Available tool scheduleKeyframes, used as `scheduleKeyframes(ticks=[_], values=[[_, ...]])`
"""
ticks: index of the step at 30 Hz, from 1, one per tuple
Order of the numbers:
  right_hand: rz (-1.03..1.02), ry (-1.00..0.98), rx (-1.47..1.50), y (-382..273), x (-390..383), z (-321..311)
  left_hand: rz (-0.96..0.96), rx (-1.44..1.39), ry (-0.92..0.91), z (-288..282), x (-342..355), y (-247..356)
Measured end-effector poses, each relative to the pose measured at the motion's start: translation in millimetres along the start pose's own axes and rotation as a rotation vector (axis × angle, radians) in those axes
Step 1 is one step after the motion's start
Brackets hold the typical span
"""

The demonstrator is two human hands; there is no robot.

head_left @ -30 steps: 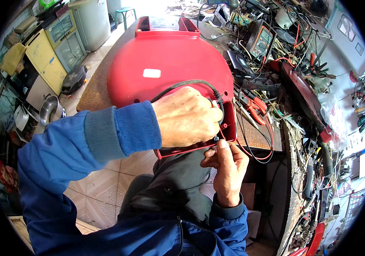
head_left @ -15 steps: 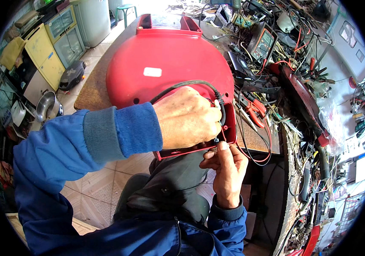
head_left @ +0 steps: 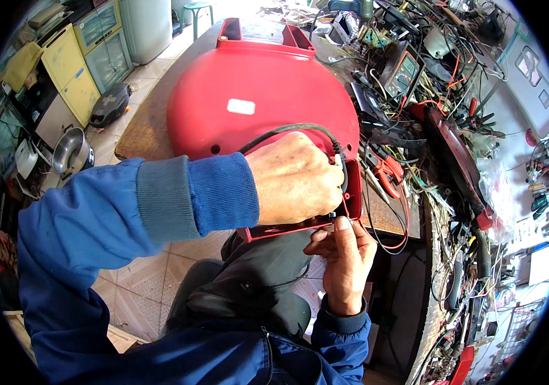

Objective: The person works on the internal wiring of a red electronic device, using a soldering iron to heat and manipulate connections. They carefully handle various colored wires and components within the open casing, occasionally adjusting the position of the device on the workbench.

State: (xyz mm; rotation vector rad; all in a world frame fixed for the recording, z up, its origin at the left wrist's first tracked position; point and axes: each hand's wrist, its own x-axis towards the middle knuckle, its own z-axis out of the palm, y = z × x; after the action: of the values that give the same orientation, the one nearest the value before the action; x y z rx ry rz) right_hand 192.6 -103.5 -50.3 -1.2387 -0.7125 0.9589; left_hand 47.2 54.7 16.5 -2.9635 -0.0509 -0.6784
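A large round red plastic housing (head_left: 261,90) lies on the wooden table, its near end an open red compartment (head_left: 353,202) over my lap. My left hand (head_left: 295,178) is closed, its curled fingers reaching into the compartment; what they grip is hidden. A thick black cable (head_left: 287,128) arches behind that hand and bends down into the compartment's right side. My right hand (head_left: 346,256) is closed in a pinch at the near rim, thumb on top. A small dark piece (head_left: 333,215) shows just above the thumb tip; I cannot tell whether it is held.
Red-handled pliers (head_left: 387,173) and a multimeter (head_left: 403,74) lie to the right among tangled wires. A long dark red part (head_left: 448,151) leans farther right. The brown table (head_left: 139,138) shows at left, with a metal pot (head_left: 70,154) beyond it.
The whole view has shifted slightly, so everything sits a little farther right. Both hands keep almost the same place and grip at the compartment.
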Motion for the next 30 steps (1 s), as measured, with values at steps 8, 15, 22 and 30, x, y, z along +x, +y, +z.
scheduleKeyframes(ticks=[8, 15, 22, 30], values=[[0.015, 0.009, 0.001, -4, 0, 2, -0.007, 0.045, -0.032, 0, 1, 0], [0.026, -0.031, 0.058, -4, 0, -2, 0.05, 0.046, -0.027, 5, 7, 1], [-0.003, -0.1, 0.053, -1, -1, -8, 0.038, 0.069, -0.063, 6, 8, 2], [-0.044, -0.018, -0.06, -5, -5, -3, 0.025, 0.038, -0.022, 8, 7, 1]])
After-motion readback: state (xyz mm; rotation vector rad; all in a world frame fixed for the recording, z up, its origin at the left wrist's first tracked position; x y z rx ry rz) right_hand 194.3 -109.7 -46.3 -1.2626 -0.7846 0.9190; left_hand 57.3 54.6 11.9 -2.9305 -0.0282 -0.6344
